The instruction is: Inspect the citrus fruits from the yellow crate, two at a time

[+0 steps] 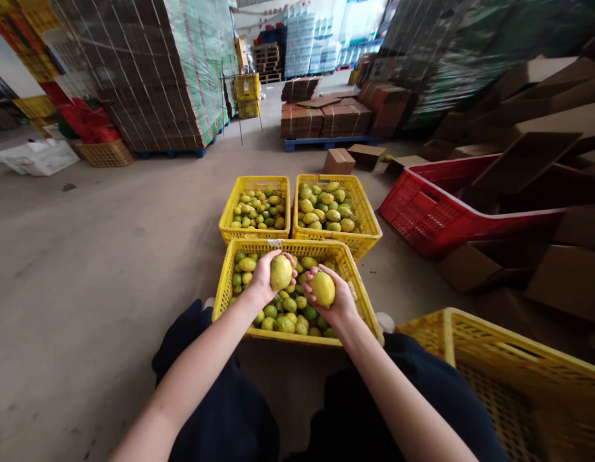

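My left hand (267,277) holds a yellow-green fruit (280,273), its fingers wrapped round the far side. In my right hand (340,299) a yellower fruit (323,289) rests against the palm, with the fingers curled round it. Both hands are over the near yellow crate (366,314), which holds many green and yellow fruits (284,323). Behind it stand two more yellow crates, a left one (254,233) with smaller-looking fruits and a right one (336,236) with larger-looking fruits.
At the lower right is another yellow crate (528,346). A red crate (432,212) with cardboard in it stands to the right, among loose cardboard boxes (567,279). Flattened cartons (326,120) on a blue pallet and wrapped stacks (133,70) stand farther back.
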`<move>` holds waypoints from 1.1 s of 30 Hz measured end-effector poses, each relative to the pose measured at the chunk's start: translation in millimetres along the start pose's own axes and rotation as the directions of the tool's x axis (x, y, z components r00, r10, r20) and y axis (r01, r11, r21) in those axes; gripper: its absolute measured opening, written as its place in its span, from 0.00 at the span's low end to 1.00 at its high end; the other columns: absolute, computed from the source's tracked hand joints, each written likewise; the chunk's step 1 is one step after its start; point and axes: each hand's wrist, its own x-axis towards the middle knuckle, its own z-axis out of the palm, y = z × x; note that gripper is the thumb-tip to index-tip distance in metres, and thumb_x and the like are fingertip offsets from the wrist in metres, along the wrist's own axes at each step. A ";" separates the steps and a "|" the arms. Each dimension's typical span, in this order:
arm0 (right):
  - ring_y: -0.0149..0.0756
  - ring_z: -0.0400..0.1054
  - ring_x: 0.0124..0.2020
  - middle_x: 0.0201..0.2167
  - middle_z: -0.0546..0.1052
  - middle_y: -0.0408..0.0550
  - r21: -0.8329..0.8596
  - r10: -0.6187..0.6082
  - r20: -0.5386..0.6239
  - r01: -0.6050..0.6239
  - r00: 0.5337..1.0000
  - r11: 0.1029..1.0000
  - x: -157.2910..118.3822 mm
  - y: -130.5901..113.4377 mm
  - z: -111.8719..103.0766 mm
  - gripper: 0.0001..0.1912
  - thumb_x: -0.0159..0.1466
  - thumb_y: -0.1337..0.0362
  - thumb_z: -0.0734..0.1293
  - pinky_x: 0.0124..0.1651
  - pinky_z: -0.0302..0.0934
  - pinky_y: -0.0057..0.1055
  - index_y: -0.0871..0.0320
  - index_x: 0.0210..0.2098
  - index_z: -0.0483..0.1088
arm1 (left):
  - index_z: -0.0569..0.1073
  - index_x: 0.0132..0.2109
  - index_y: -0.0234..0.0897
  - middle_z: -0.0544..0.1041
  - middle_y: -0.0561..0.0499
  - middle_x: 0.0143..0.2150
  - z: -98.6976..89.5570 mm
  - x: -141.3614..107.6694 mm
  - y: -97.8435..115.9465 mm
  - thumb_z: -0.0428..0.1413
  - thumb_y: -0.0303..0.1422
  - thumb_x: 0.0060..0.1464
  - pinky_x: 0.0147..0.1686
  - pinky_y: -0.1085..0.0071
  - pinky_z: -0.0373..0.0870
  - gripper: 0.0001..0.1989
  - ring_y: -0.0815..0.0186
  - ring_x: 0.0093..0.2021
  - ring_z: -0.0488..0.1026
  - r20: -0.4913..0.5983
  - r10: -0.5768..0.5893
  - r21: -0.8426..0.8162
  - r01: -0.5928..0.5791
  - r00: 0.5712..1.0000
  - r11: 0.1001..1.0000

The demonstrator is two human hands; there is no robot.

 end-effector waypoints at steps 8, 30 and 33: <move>0.30 0.63 0.16 0.19 0.70 0.43 -0.009 0.001 0.013 -0.001 1.000 1.000 -0.4 -1.0 0.7 0.05 0.53 0.65 0.64 0.12 0.54 0.22 0.58 0.24 0.63 | 0.68 0.27 0.32 0.69 0.50 0.22 1.4 -2.1 -1.6 0.48 0.34 0.50 0.16 0.75 0.63 0.10 0.70 0.18 0.67 -0.008 0.013 0.107 -0.012 1.000 0.994; 0.31 0.64 0.13 0.17 0.70 0.45 -0.270 -0.009 0.137 0.046 0.990 0.962 -12.4 5.7 14.1 0.12 0.54 0.60 0.65 0.10 0.53 0.24 0.61 0.19 0.68 | 0.70 0.25 0.32 0.72 0.48 0.22 2.8 -6.8 -1.2 0.51 0.38 0.48 0.20 0.74 0.64 0.13 0.66 0.23 0.71 0.191 0.173 0.260 -0.219 0.966 0.940; 0.31 0.63 0.13 0.17 0.71 0.46 -0.288 -0.018 0.147 0.060 0.989 0.956 -13.4 7.0 15.3 0.12 0.53 0.60 0.65 0.10 0.53 0.24 0.61 0.19 0.68 | 0.70 0.25 0.32 0.72 0.48 0.22 3.0 -7.5 -1.0 0.52 0.40 0.49 0.21 0.74 0.64 0.14 0.66 0.24 0.71 0.213 0.179 0.252 -0.230 0.961 0.940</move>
